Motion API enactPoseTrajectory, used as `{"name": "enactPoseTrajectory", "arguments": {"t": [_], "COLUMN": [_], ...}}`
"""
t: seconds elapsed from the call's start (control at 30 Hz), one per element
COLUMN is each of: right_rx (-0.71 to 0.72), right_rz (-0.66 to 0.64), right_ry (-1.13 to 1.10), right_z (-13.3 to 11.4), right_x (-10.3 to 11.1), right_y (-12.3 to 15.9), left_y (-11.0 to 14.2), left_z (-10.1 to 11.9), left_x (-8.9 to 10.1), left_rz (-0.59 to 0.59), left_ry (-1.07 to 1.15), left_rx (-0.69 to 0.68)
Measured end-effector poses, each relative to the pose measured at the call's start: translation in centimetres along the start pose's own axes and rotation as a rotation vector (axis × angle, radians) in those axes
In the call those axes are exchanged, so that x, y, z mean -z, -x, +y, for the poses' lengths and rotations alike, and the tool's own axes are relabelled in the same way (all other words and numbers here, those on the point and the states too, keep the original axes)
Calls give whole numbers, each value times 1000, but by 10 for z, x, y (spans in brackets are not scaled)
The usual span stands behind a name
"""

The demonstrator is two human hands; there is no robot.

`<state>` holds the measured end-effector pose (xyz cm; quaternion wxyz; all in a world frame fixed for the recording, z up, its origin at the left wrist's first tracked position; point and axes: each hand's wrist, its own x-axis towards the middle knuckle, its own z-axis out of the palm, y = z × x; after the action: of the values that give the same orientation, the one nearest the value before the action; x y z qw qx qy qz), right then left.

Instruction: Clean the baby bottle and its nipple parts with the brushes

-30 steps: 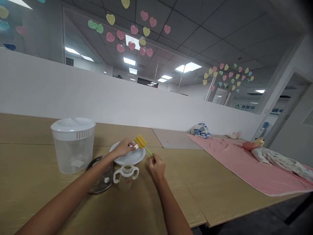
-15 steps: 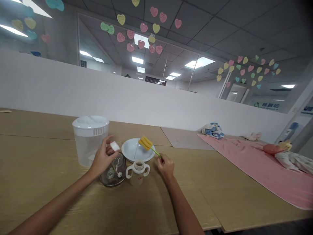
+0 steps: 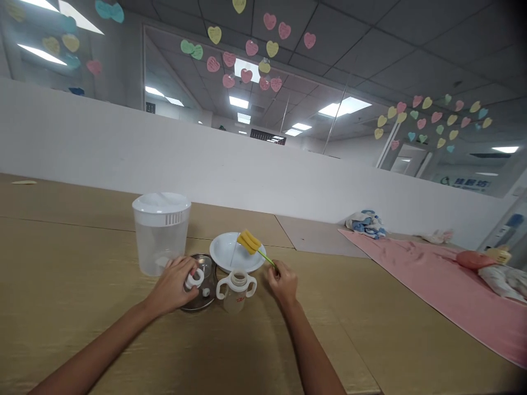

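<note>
Right hand (image 3: 283, 285): thumb and forefinger pinched together on the green stem of a sponge bottle brush (image 3: 249, 242), whose yellow head sits above a white plate (image 3: 222, 255), just ahead of and to the left of the fingers. Left hand (image 3: 171, 288): fingers (image 3: 181, 271) curled around a small white plastic ring (image 3: 194, 278), held over a glass lid with a metal rim (image 3: 209, 288). Between the hands stands a two-handled baby bottle (image 3: 236, 291), close to the plate's front edge. Just beyond the left hand stands a clear plastic pitcher with a white lid (image 3: 160, 233). All of these are on a light wood tabletop (image 3: 82, 263). Well to the right lies a pink mat (image 3: 420, 274) bearing a doll (image 3: 489, 277); a blue-and-white cloth (image 3: 365, 224) lies at its far edge.
</note>
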<state>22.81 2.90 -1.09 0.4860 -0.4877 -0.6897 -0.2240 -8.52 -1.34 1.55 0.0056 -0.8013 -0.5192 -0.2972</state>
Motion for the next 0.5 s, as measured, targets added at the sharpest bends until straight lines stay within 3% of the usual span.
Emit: {"name": "enactPoseTrajectory", "arguments": {"t": [0.3, 0.5], "right_rx": [15, 12], "right_rz": [11, 24], "right_ry": [-3, -5], "right_z": [0, -3], "right_x": [0, 0], "right_y": [0, -2], "left_y": [5, 7], "left_z": [-7, 6], "left_x": [2, 9], "left_rz": [-171, -77], "left_ry": [-33, 53], "left_rx": [-25, -141]}}
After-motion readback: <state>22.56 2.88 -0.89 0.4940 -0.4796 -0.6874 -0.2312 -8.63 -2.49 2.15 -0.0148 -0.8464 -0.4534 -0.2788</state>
